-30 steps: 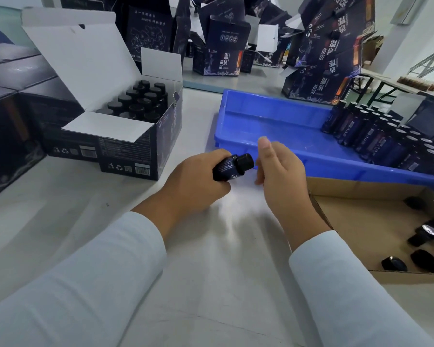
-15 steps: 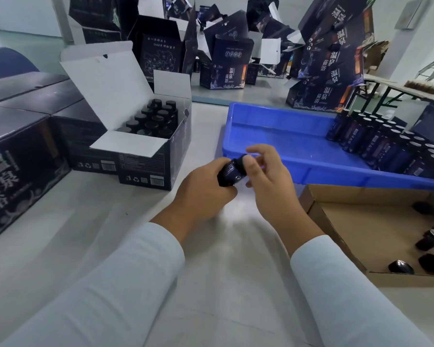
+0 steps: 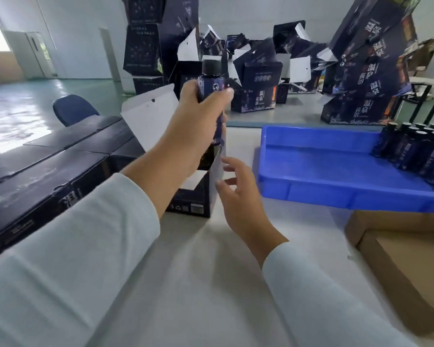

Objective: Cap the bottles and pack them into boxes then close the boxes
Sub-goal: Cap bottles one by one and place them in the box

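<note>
We work at a white table [image 3: 211, 284] with a row of closed dark boxes [image 3: 48, 171] along our left, set aside there as finished work by the look of it. To the right sits the blue tray [image 3: 323, 186], its far end lined with standing bottles [image 3: 416, 151], within easy reach for capping. Straight ahead is the open box [image 3: 198, 196], its white lid flap [image 3: 150, 116] raised so the top is clear for loading; our forearm hides most of the inside, so we cannot tell how full it is. Our right hand [image 3: 241, 196] rests against the box's near side flap with fingers loosely spread, gripping nothing, likely steadying it. Our left hand [image 3: 201, 108] wraps firmly around the capped bottle [image 3: 212, 81], held upright above the box, black cap on top, ready to go down into a free slot.
</note>
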